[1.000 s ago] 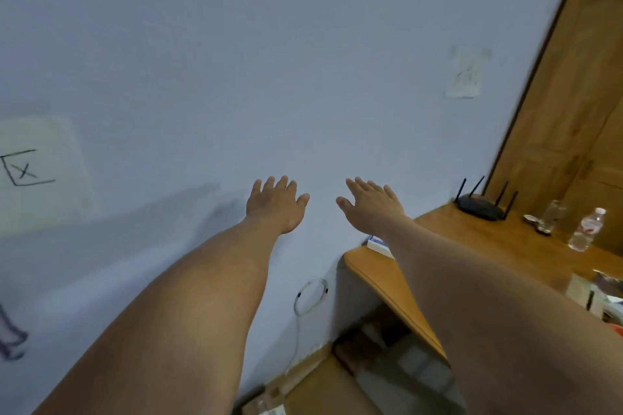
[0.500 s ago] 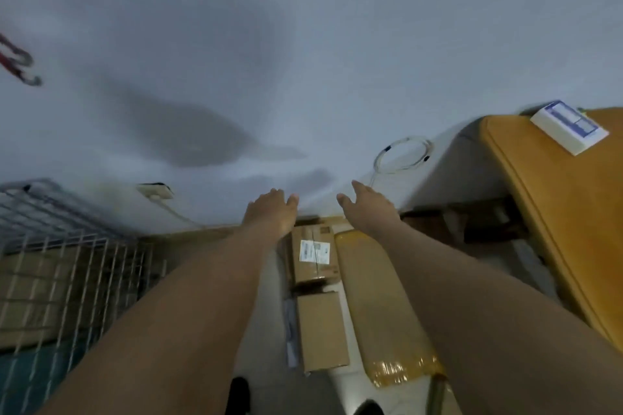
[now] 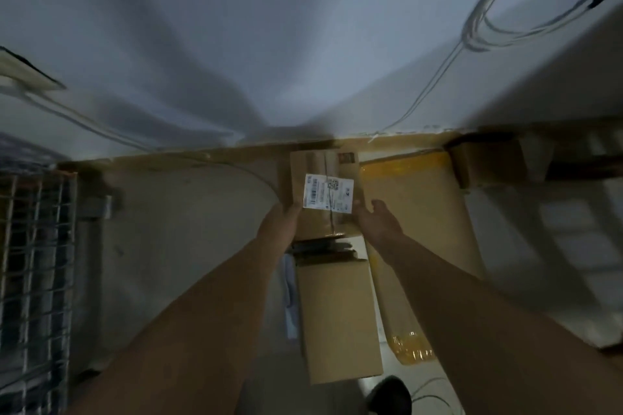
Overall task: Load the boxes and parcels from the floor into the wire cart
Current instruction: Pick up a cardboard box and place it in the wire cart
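A small cardboard box with a white shipping label lies on the floor by the wall. My left hand presses against its left side and my right hand against its right side, gripping it between them. A longer plain cardboard box lies nearer to me, just below the first. A flat parcel wrapped in yellow tape lies to the right of both. The wire cart stands at the left edge, only partly in view.
A white wall fills the top, with a looped white cable hanging on it. Another brown box sits at the right by the wall. A dark shoe shows at the bottom edge.
The view has tilted down from the wall and desk to the floor. Both hands have reached down and closed on the sides of the labelled box.
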`<state>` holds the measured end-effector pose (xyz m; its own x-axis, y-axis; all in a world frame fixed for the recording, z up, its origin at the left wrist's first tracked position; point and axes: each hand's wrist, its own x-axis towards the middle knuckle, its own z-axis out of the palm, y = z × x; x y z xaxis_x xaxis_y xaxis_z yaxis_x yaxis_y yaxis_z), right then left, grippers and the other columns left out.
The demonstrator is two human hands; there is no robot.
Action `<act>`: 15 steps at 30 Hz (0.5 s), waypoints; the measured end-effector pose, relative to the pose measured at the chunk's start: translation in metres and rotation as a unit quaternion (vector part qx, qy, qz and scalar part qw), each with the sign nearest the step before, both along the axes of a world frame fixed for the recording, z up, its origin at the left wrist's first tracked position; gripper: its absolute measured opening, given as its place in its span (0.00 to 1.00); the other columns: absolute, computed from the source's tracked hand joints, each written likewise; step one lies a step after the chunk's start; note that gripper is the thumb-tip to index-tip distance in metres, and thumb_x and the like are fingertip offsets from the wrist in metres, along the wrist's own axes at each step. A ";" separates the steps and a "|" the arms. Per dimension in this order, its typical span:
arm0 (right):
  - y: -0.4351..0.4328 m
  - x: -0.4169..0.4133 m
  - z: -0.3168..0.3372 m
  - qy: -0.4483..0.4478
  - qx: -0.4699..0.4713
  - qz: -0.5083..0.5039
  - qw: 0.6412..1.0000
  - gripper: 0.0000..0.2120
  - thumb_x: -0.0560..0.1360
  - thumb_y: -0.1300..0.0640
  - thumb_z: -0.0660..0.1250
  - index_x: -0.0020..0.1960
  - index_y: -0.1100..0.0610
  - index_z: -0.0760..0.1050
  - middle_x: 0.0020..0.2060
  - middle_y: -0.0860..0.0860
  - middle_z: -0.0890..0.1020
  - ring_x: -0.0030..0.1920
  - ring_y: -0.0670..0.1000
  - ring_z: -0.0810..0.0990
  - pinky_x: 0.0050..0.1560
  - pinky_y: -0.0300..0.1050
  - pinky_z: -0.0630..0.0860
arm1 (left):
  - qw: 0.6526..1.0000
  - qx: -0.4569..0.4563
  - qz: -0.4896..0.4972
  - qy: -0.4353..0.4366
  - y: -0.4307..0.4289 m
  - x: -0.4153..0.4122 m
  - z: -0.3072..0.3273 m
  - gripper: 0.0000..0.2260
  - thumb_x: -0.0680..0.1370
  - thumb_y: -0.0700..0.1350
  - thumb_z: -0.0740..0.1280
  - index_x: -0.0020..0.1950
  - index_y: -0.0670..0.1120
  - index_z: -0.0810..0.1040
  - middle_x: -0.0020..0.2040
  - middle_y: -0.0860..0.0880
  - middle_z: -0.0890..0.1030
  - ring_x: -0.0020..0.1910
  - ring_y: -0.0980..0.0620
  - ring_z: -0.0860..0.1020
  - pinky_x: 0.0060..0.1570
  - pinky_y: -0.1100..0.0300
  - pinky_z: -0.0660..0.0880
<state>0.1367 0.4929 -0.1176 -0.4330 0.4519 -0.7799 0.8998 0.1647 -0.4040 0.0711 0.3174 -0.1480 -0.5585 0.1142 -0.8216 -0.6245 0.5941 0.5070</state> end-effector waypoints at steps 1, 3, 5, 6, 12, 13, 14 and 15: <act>0.000 0.000 -0.012 0.005 -0.013 -0.018 1.000 0.27 0.86 0.43 0.56 0.80 0.57 0.61 0.75 0.58 0.72 0.72 0.60 0.72 0.56 0.46 0.67 | 0.999 0.024 0.030 -0.013 0.000 0.000 -0.012 0.29 0.82 0.65 0.60 0.75 0.47 0.71 0.69 0.53 0.75 0.62 0.51 0.76 0.57 0.58 0.70; 0.000 0.001 -0.033 0.020 -0.045 -0.052 0.997 0.28 0.86 0.43 0.58 0.81 0.54 0.60 0.75 0.55 0.72 0.71 0.58 0.73 0.55 0.46 0.68 | 0.994 0.076 0.069 -0.032 0.000 0.000 -0.030 0.34 0.77 0.68 0.67 0.76 0.48 0.72 0.70 0.51 0.78 0.61 0.52 0.79 0.61 0.57 0.75; -0.001 -0.001 -0.045 0.033 -0.058 -0.075 0.995 0.29 0.85 0.43 0.60 0.82 0.52 0.60 0.75 0.53 0.73 0.70 0.56 0.73 0.56 0.48 0.71 | 0.990 0.104 0.087 -0.036 0.001 0.000 -0.043 0.35 0.74 0.67 0.71 0.76 0.50 0.73 0.68 0.51 0.80 0.61 0.52 0.80 0.65 0.55 0.76; -0.002 -0.001 -0.049 0.039 -0.059 -0.082 0.994 0.29 0.84 0.43 0.61 0.82 0.51 0.60 0.75 0.52 0.73 0.71 0.56 0.73 0.60 0.50 0.73 | 0.989 0.112 0.091 -0.036 0.003 0.001 -0.044 0.33 0.75 0.65 0.72 0.76 0.50 0.73 0.67 0.51 0.81 0.61 0.52 0.81 0.67 0.54 0.75; -0.002 0.003 -0.042 0.075 -0.079 -0.117 0.987 0.25 0.80 0.53 0.70 0.74 0.51 0.67 0.66 0.51 0.79 0.62 0.54 0.80 0.53 0.48 0.76 | 0.986 0.122 0.111 -0.027 0.009 0.004 -0.029 0.30 0.72 0.52 0.79 0.71 0.49 0.74 0.63 0.50 0.83 0.60 0.50 0.82 0.68 0.47 0.76; -0.001 0.005 -0.034 0.080 -0.091 -0.128 0.984 0.23 0.79 0.55 0.72 0.71 0.51 0.68 0.65 0.51 0.80 0.60 0.54 0.81 0.49 0.46 0.76 | 0.987 0.118 0.107 -0.021 0.008 0.005 -0.022 0.32 0.70 0.52 0.80 0.72 0.49 0.73 0.63 0.51 0.83 0.60 0.50 0.81 0.67 0.45 0.76; 0.000 0.006 -0.022 0.087 -0.102 -0.137 0.981 0.22 0.78 0.55 0.74 0.68 0.52 0.69 0.63 0.51 0.80 0.58 0.53 0.81 0.46 0.46 0.76 | 0.987 0.115 0.110 -0.016 0.007 0.005 -0.011 0.34 0.70 0.51 0.81 0.72 0.49 0.72 0.63 0.51 0.82 0.60 0.49 0.81 0.67 0.44 0.76; 0.002 0.007 -0.010 0.093 -0.111 -0.145 0.979 0.22 0.77 0.54 0.75 0.65 0.52 0.70 0.61 0.51 0.81 0.56 0.53 0.82 0.44 0.47 0.77 | 0.987 0.108 0.115 -0.011 0.006 0.004 0.000 0.35 0.70 0.49 0.81 0.73 0.49 0.69 0.63 0.51 0.81 0.60 0.49 0.81 0.66 0.43 0.77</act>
<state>0.1433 0.4953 -0.1274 -0.4544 0.4049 -0.7934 0.8035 -0.1982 -0.5613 0.0747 0.3235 -0.1475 -0.5719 0.1609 -0.8044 -0.7430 0.3141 0.5910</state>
